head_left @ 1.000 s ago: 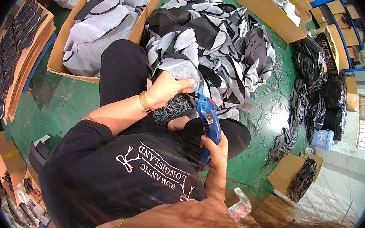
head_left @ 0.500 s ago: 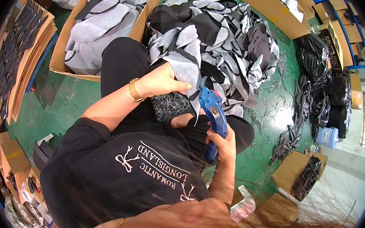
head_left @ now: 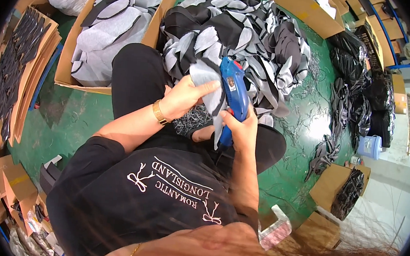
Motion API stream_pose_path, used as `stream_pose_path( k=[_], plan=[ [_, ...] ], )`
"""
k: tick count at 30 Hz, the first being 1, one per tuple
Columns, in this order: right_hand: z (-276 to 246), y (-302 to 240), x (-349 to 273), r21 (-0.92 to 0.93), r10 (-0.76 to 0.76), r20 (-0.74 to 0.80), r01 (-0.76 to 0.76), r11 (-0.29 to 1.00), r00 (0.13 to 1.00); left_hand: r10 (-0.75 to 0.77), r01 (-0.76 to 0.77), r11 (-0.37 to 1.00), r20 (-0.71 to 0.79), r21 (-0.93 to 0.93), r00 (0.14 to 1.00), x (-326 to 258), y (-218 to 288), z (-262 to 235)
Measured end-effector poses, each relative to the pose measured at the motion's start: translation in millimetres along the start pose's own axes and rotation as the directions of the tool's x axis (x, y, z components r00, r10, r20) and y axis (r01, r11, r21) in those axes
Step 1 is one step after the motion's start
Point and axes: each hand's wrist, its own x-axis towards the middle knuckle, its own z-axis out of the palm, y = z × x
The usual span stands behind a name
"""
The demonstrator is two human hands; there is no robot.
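Note:
My left hand (head_left: 188, 95) pinches a grey fabric piece (head_left: 207, 77) with thumb on top, above my crossed legs. Wrapped around the handle of blue electric scissors (head_left: 235, 89), my right hand (head_left: 243, 129) holds them with the head pointing away from me. The head of the scissors lies along the right edge of the fabric; the blade itself is hidden. Below my hands a strip of the fabric hangs down. Just beyond them lies a big heap of grey and black fabric pieces (head_left: 251, 39).
On the left stands a cardboard box (head_left: 67, 62) filled with grey pieces; another box (head_left: 307, 15) is at the far right. Thin trimmings (head_left: 309, 103) litter the green floor. Black plastic bags (head_left: 347, 57) line the right side. Stacked cardboard sheets (head_left: 40, 65) stand far left.
The scissors have moved away from me and slightly left, up along the fabric edge, and turned more upright. My left hand has shifted a little toward me with the fabric.

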Motion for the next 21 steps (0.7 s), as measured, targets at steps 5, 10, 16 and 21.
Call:
stream_pose_path(
  k=[5,10,16,21],
  plan=[
    [-14,-5,-18,0.208,0.075,-0.043,-0.064,0.976,0.996,0.069,-0.069,0.998,-0.083,0.005,0.994,8,6,-13],
    [-35,-1,-43,0.139,0.140,0.085,-0.150,0.979,0.987,0.089,-0.078,0.992,-0.112,0.103,0.990,8,13,-18],
    [-36,-3,-55,-0.017,0.206,0.143,-0.206,0.978,0.968,0.191,-0.176,0.963,-0.056,0.202,0.980,9,17,-12],
    [-36,-5,-55,-0.020,0.191,0.118,-0.190,0.982,0.975,0.209,-0.198,0.940,-0.010,0.279,0.978,8,14,-14]
  ],
)
